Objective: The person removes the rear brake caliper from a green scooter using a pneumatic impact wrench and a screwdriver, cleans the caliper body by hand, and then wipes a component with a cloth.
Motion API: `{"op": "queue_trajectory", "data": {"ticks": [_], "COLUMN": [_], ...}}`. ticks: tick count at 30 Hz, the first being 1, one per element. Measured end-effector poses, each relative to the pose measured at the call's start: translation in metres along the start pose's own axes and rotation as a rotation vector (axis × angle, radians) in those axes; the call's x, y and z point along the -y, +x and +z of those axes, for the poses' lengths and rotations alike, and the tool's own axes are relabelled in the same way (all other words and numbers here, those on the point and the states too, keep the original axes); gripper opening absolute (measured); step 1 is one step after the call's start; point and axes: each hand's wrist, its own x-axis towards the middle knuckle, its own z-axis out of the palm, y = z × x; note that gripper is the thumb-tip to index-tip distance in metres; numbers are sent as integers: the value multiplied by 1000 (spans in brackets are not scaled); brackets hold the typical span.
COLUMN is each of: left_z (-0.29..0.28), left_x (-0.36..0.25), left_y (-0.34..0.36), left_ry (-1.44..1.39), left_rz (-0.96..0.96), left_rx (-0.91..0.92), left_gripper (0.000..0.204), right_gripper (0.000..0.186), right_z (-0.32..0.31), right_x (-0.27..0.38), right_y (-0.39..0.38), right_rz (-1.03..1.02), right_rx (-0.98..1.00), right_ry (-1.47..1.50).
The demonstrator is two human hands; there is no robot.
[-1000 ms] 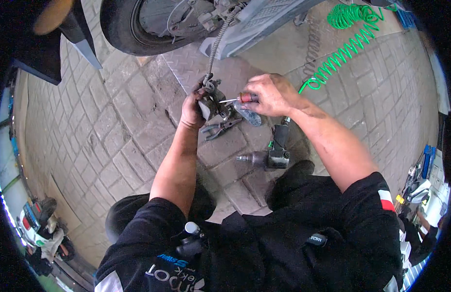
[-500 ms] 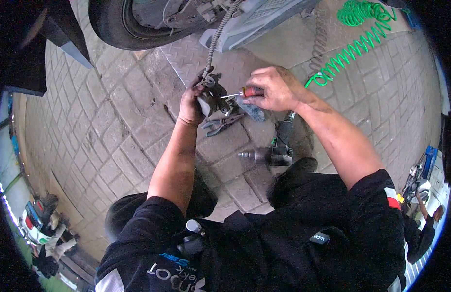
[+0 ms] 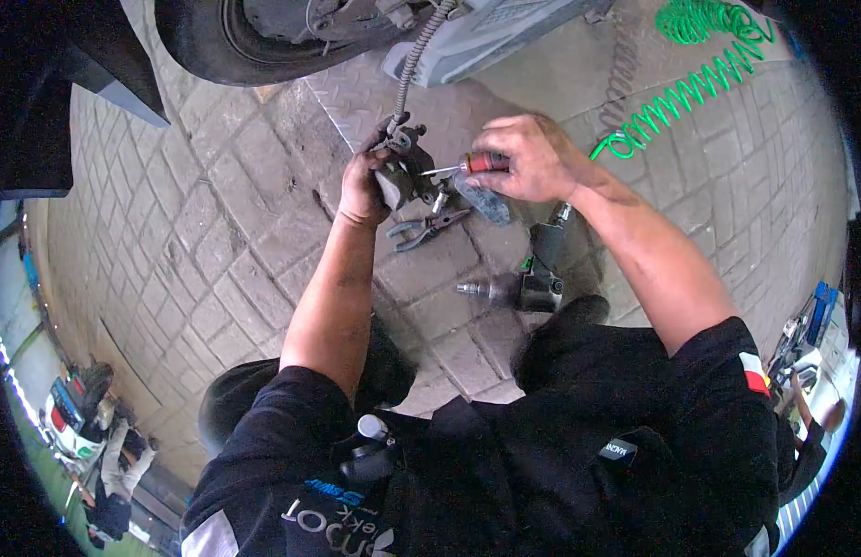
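Note:
My left hand [image 3: 362,187] is wrapped round a dirty brake caliper [image 3: 404,176], holding it up above the paving. A ribbed hose [image 3: 414,74] runs from the caliper up toward the vehicle. In my right hand [image 3: 534,160] is a screwdriver [image 3: 486,162] with a red handle; its shaft points left and the tip meets the caliper's inner side. Whether the tip is seated in anything is too small to tell. Below the caliper, pliers [image 3: 419,232] with dark handles lie on the paving. A grey, rounded flat piece [image 3: 487,204] shows beneath my right hand.
An air impact wrench [image 3: 539,283] lies near my knees, joined to a green coiled hose [image 3: 681,102] at upper right. A vehicle's tyre [image 3: 249,72] and grey body panel [image 3: 495,42] stand ahead, beside a metal tread plate [image 3: 356,93]. Other people are at both lower edges.
The screwdriver and my right hand have shifted slightly up against the caliper, the tip still at it. My left hand keeps its hold. The view has moved a little.

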Motion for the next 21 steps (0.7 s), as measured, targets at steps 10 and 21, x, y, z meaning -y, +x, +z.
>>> {"op": "queue_trajectory", "data": {"ticks": [10,21], "left_z": [0,13], "left_x": [-6,20], "left_y": [4,-2], "left_ry": [31,-100], "left_rz": [23,-19], "left_rx": [14,34], "left_gripper": [71,86], "right_gripper": [35,26], "right_z": [24,-23], "right_x": [-12,22], "right_y": [0,-4], "right_rz": [-57,118], "right_rx": [-245,95], "right_ry": [30,-248]}}
